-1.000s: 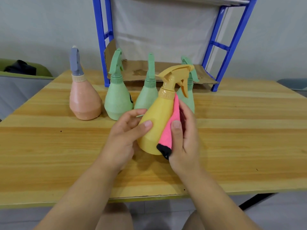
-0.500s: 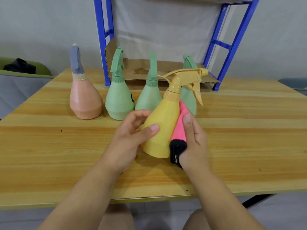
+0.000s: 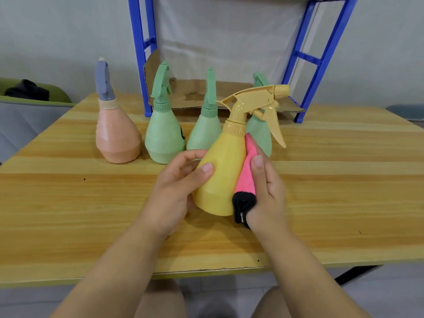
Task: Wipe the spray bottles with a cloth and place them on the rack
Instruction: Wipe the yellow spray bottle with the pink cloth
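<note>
A yellow spray bottle (image 3: 223,171) is held tilted above the wooden table (image 3: 68,203), nozzle pointing right. My left hand (image 3: 176,191) grips its left side near the base. My right hand (image 3: 267,193) presses a folded pink cloth with a black edge (image 3: 246,177) against the bottle's right side. Behind stand a peach bottle with a grey-blue sprayer (image 3: 115,131) and three green bottles (image 3: 163,131), (image 3: 206,127), (image 3: 261,131); the yellow bottle partly hides the rightmost green one. The blue rack (image 3: 146,65) stands at the table's back, with cardboard (image 3: 195,92) on its lowest shelf.
A green-edged seat with a dark object on it (image 3: 27,92) sits beyond the table's left side. The table's front edge runs just above my knees. A pale wall lies behind the rack.
The yellow bottle has turned so its nozzle swung further right. My right hand with the cloth slid down toward the bottle's base.
</note>
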The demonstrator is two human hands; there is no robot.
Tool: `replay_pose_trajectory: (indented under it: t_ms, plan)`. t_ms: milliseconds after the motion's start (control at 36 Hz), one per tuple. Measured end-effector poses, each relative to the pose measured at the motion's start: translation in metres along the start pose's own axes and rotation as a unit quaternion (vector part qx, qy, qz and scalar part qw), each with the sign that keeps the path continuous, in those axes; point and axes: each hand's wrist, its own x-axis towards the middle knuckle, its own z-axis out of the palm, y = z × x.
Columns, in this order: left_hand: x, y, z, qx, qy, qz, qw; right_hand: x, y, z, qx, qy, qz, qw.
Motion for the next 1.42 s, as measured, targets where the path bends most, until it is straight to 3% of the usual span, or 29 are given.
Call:
replay_pose_trajectory:
  t_ms: [83,278,472,583,722,889,944,1167,1222,1333,1417]
  plan:
    - [0.000,0.000,0.002,0.025,-0.009,-0.003,1.000,-0.001,0.000,-0.001,-0.014,0.005,0.000,1.000]
    - [0.002,-0.002,-0.001,0.037,-0.013,0.006,0.999,-0.001,-0.001,0.002,-0.100,-0.004,-0.090,0.991]
    - [0.000,0.000,0.000,0.033,0.001,-0.007,0.999,0.003,-0.004,-0.004,0.025,-0.001,0.007,1.000]
    - [0.000,0.000,0.001,0.031,-0.009,-0.017,0.999,0.004,-0.005,-0.003,0.012,0.001,0.030,0.999]
    - [0.002,-0.001,-0.001,0.041,-0.026,-0.012,0.999,-0.002,0.000,-0.001,-0.079,-0.009,-0.030,0.996]
    - [0.002,-0.001,-0.003,0.053,-0.024,-0.016,0.998,0.005,-0.005,-0.008,0.107,-0.011,0.067,0.992]
    - [0.001,-0.002,-0.002,0.049,-0.026,-0.025,0.998,0.007,-0.004,-0.009,0.106,-0.005,0.077,0.991]
    - [0.005,-0.006,0.000,0.129,-0.013,-0.003,0.992,0.001,0.001,-0.002,-0.075,-0.001,-0.011,0.997]
    - [0.005,-0.006,-0.001,0.100,-0.006,-0.001,0.995,0.000,0.003,-0.001,-0.097,0.001,-0.042,0.994]
    - [0.003,-0.003,-0.003,0.065,0.005,-0.006,0.998,-0.002,0.002,-0.002,-0.090,0.001,-0.067,0.994]
    - [0.000,0.000,-0.002,0.058,-0.023,-0.004,0.998,-0.001,-0.001,-0.005,-0.007,-0.001,-0.022,1.000]
